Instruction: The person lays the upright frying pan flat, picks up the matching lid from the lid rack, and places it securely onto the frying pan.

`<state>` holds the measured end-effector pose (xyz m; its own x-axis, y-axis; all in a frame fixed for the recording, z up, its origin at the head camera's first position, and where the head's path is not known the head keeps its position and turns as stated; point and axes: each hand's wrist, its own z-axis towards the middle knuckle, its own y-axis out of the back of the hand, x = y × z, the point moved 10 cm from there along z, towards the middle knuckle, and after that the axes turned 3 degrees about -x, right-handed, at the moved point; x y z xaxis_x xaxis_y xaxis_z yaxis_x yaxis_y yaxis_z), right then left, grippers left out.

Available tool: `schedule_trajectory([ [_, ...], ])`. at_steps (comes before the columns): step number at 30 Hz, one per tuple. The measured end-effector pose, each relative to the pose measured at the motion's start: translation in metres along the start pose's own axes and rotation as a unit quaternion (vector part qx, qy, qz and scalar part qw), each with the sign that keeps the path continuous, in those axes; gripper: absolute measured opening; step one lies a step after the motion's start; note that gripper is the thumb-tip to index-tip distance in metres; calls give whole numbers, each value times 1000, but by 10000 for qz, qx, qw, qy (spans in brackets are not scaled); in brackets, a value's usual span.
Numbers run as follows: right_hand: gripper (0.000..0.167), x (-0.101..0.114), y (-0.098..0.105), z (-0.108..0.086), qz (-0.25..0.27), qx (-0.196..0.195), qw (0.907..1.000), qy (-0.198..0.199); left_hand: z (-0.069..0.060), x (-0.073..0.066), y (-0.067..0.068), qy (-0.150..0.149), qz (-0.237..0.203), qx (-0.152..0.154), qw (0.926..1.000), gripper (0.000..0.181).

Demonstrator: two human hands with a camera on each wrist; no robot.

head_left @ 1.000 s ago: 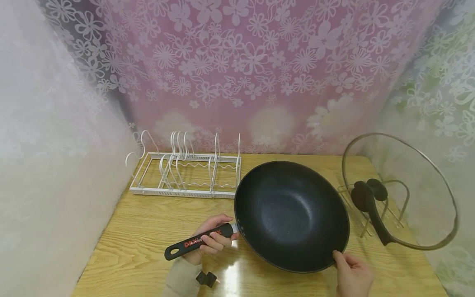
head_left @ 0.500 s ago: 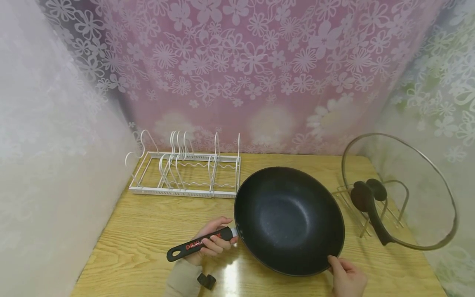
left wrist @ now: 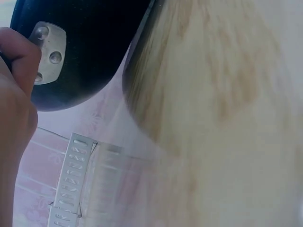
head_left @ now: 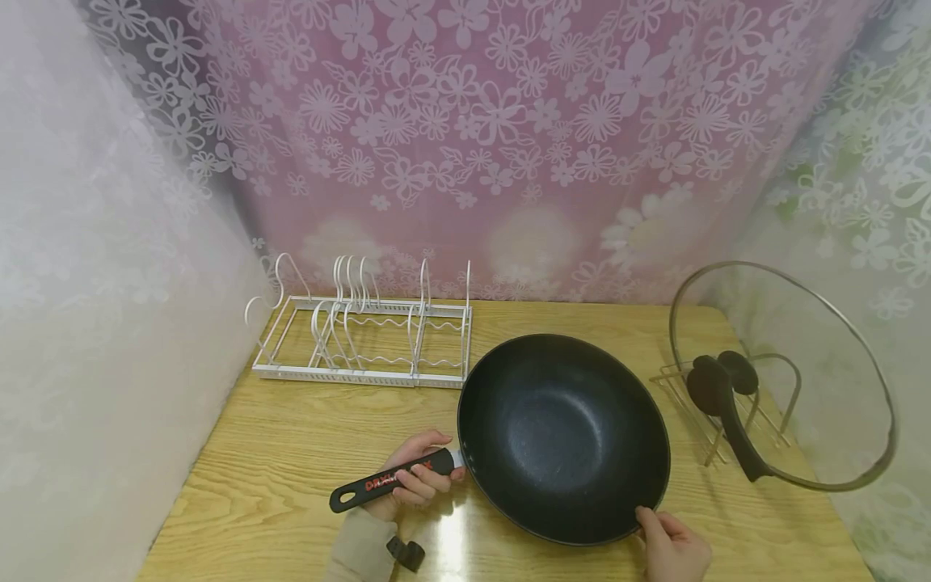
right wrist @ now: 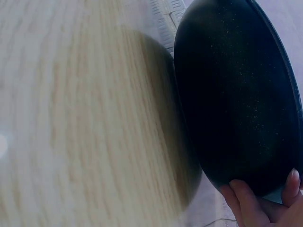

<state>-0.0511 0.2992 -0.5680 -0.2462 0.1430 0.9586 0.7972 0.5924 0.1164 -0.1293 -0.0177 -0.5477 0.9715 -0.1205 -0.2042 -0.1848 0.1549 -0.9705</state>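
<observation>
Left hand [head_left: 420, 483]: and it's fingers curled round the black handle [head_left: 378, 483], high up near the metal joint, at about 8 o'clock of the pan.
Right hand [head_left: 672, 546]: pinching the rim between 4 and 5 o'clock, thumb on the inner side, fingertips underneath!
Black wok [head_left: 556, 440]: spread between the two, lying toward 2 o'clock of the left hand and 11 o'clock of the right, tilted, apparently held off the tabletop.
Step in hand: looks like a steadying two-handed hold; any next move would seem to call for both hands travelling together, keeping the pinch.
White wire rack [head_left: 371, 377]: off at 10 o'clock from the wok, near its edge, on the wood-grain table [head_left: 240, 477].
Glass lid [head_left: 822, 380]: propped up at 2 to 3 o'clock in a gold-coloured wire stand [head_left: 715, 447].
Floral curtain [head_left: 451, 121]: backing it all at 12 o'clock.
</observation>
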Motion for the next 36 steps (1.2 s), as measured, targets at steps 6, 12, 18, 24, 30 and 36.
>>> schedule_trajectory([
  [6, 24, 0, 2, 0, -165, -86, 9998, 83, -1, -1, 4, -25, 43, -151, 9999, 29],
  [12, 25, 0, 0, 0, -215, -53, 9997, 85, -2, -2, 5, 8, -73, -58, 10000, 27],
  [18, 25, 0, 1, -3, -456, -82, 9989, -16, -3, -5, 8, 32, -182, -27, 9998, 28],
  [24, 22, 0, 0, 0, -429, -11, 9990, 121, -3, -8, 8, -25, -217, -14, 9998, 29],
  [30, 23, 9, -1, 3, -836, 111, 9932, 804, -3, -8, 7, -78, -190, -56, 9998, 31],
  [36, 30, 13, -2, 3, -692, 103, 9914, 1107, -2, -8, 7, -168, 1, -78, 9998, 32],
])
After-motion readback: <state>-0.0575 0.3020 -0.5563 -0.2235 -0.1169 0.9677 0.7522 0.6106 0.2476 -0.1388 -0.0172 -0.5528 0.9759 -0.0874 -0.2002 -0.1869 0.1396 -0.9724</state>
